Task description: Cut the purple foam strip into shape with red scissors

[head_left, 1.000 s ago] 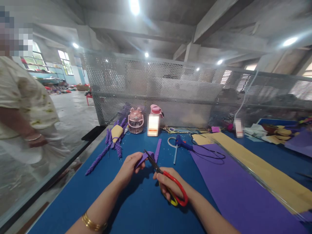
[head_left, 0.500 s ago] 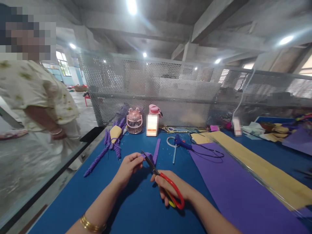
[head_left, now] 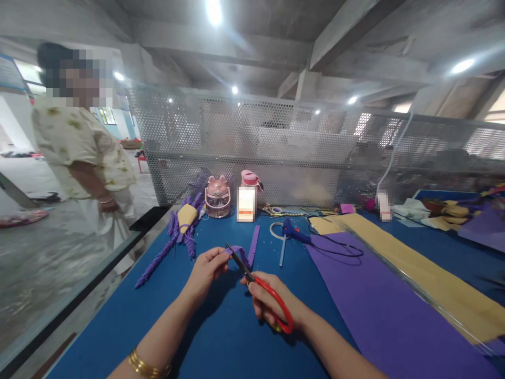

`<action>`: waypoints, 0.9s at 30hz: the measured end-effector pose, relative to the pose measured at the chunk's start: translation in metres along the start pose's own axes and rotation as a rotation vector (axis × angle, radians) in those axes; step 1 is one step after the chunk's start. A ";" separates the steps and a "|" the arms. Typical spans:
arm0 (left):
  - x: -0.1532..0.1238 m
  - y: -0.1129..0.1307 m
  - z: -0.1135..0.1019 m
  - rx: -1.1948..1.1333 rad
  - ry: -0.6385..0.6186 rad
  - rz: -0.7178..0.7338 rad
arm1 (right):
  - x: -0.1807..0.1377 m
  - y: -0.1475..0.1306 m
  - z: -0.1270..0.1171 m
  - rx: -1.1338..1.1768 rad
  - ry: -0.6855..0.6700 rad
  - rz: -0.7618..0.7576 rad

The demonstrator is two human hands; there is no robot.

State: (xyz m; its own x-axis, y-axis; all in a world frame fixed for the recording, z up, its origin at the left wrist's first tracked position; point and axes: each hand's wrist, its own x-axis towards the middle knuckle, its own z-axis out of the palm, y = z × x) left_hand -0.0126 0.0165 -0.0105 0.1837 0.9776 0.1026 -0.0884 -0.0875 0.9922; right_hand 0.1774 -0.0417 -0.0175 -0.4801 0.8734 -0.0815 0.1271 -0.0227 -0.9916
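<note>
Between its fingertips, my left hand pinches the end of a purple strip, which curls away and runs up along the table. My right hand is wrapped round a pair of scissors with red handles. The dark blades point up and to the left and cross the strip close beside my left fingertips. Whether the blades are fully closed is hard to make out.
On the blue table lie purple braided stems, a blue glue gun and a large purple sheet. Pink bottles stand near the perforated metal screen. Another person stands at the left.
The scissor handles have drawn closer together and my right hand has shifted slightly up and left. The other person has moved a little to the right.
</note>
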 end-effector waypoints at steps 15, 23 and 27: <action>0.000 -0.002 0.002 -0.009 0.029 -0.039 | 0.001 0.000 0.002 0.017 -0.007 -0.011; 0.000 -0.004 0.001 -0.012 0.003 -0.022 | -0.002 0.001 0.000 -0.064 -0.014 -0.043; 0.000 -0.005 0.001 -0.008 -0.018 -0.017 | -0.003 0.002 0.000 -0.086 -0.006 -0.081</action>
State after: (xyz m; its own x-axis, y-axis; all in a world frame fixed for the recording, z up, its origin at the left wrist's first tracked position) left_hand -0.0108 0.0172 -0.0154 0.2025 0.9754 0.0867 -0.0928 -0.0690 0.9933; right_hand 0.1792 -0.0445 -0.0194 -0.4973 0.8676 -0.0021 0.1616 0.0902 -0.9827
